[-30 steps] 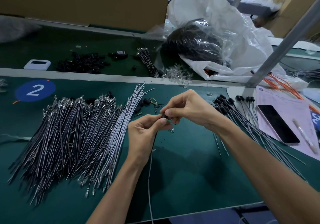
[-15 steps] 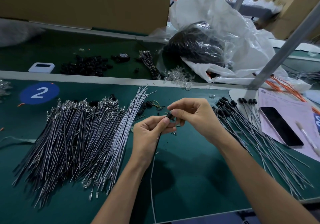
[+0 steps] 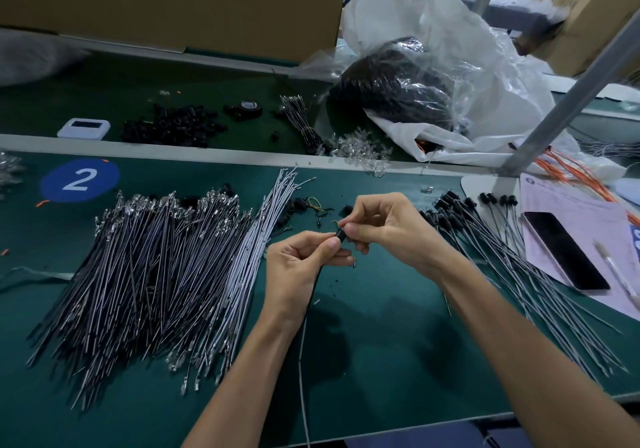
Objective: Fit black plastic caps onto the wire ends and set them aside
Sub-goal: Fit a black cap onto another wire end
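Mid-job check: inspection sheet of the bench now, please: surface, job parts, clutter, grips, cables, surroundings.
Surface: green mat, blue number 2 sticker far left.
Job's things: uncapped wire pile left; capped wires fanned right; loose black caps on the far mat.
Clutter: phone and pen on a paper sheet, right; tape roll, white device, clear plastic bits behind.
Grips: left hand pinches one wire near its end; right hand pinches a black cap there.
Cables: orange wires far right; tied wire bundle on the far mat.
Surroundings: cardboard box, plastic bag of dark parts, slanted metal post.
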Motion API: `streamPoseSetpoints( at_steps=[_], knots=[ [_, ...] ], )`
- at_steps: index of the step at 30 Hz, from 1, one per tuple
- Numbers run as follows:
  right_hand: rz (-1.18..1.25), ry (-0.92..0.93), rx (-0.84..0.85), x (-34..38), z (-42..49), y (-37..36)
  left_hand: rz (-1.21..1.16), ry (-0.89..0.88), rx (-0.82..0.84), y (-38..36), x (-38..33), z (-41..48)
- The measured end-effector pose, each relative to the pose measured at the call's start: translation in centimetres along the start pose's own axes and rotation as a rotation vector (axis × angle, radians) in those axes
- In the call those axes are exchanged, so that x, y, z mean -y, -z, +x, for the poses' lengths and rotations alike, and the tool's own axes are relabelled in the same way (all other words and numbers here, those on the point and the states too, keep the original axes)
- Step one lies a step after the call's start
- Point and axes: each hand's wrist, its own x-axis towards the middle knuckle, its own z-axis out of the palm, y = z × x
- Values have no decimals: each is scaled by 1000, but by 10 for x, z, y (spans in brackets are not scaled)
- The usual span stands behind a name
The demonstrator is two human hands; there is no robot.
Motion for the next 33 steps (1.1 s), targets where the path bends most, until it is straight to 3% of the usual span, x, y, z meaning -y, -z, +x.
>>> streamPoseSetpoints(
  at_steps=[3, 7, 15, 18, 21, 23, 25, 29, 33],
  knots=[
    [53, 28, -33, 0, -2, -3, -74, 32, -19, -2, 1, 2],
    [187, 57, -205, -15, -20, -21, -160, 129, -12, -6, 3, 3],
    [467, -60, -327, -17, -49, -30, -68, 217, 202, -19, 1, -8],
    [710, -43, -463, -7, -66, -12, -52, 302, 373, -31, -4, -27],
    [783, -38, -691, 4, -92, 27, 29, 393, 724, -49, -14, -58],
    [698, -16, -777, 15, -111, 60, 132, 414, 964, -65, -23, -77],
    [519, -1, -836, 25, -122, 95, 311, 396, 1085, -76, -26, -92],
    [5, -73, -934, 23, -109, 162, 630, 285, 1030, -76, -27, -104],
    [-556, -350, -764, -23, -69, 198, 647, 290, 979, -67, -17, -95]
  ],
)
